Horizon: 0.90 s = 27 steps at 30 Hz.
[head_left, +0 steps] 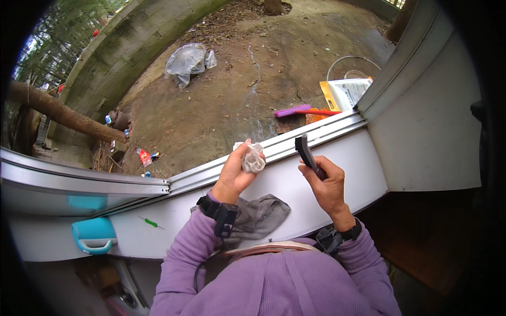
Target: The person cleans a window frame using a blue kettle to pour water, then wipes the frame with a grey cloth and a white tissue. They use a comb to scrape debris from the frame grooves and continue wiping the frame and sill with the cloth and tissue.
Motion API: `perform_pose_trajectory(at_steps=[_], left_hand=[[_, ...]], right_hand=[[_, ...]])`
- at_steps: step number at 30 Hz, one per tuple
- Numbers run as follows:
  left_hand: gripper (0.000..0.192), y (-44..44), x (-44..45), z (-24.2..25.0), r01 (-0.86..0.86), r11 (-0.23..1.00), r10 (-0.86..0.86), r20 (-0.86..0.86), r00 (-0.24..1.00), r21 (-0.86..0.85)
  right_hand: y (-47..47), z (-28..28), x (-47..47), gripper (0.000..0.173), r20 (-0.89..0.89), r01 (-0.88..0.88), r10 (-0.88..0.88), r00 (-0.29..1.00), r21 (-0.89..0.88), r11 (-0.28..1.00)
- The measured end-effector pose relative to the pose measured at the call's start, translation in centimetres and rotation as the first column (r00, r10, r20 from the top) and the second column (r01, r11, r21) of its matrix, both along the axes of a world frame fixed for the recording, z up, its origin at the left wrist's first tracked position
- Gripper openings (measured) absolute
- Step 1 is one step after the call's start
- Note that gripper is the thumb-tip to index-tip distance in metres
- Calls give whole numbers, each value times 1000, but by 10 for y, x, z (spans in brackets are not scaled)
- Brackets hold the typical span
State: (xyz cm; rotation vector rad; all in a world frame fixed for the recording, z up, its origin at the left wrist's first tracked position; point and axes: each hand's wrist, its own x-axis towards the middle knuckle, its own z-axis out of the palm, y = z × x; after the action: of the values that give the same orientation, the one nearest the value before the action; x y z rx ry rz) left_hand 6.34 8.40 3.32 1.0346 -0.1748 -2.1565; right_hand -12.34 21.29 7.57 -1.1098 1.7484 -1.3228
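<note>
My left hand (237, 170) holds a crumpled, soiled white tissue or cloth (253, 158) above the aluminium window track (276, 149). In my right hand (329, 183) is a small brush with a dark handle (306, 155), its black bristles at the upper end, facing left. The brush is near the track and over the white windowsill (355, 170). A grey cloth (263, 215) lies rumpled on the sill, partly behind my left forearm. Further left on the sill lie a green-handled screwdriver (150, 222) and a turquoise container with a white handle (93, 235).
A sliding window frame (130, 187) stands at the left, a white side wall (435, 130) at the right. Outside, a purple brush (292, 111), a red handle (318, 113) and a yellow-and-white bag (348, 94) lie near the track. Plastic sheeting (186, 63) lies on the ground.
</note>
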Motion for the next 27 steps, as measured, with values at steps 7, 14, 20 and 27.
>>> perform_pose_trajectory(at_steps=[7, 14, 20, 27], left_hand=[[38, -5, -24, -3, 99, 976, -166, -375, 912, -193], [27, -102, 7, 32, -130, 983, 86, -307, 948, -127], [54, -164, 45, 31, 36, 978, -8, 141, 990, -204], [46, -187, 51, -9, -1, 929, 138, 344, 929, -370]], right_hand=[[-71, -15, 46, 11, -400, -143, -23, 916, -380, 914], [-54, -12, 7, 18, -44, 21, -35, 998, -287, 958], [23, -49, -46, 15, 146, 103, -114, 983, 83, 991], [50, -59, -58, 18, 149, 170, -204, 968, 214, 962]])
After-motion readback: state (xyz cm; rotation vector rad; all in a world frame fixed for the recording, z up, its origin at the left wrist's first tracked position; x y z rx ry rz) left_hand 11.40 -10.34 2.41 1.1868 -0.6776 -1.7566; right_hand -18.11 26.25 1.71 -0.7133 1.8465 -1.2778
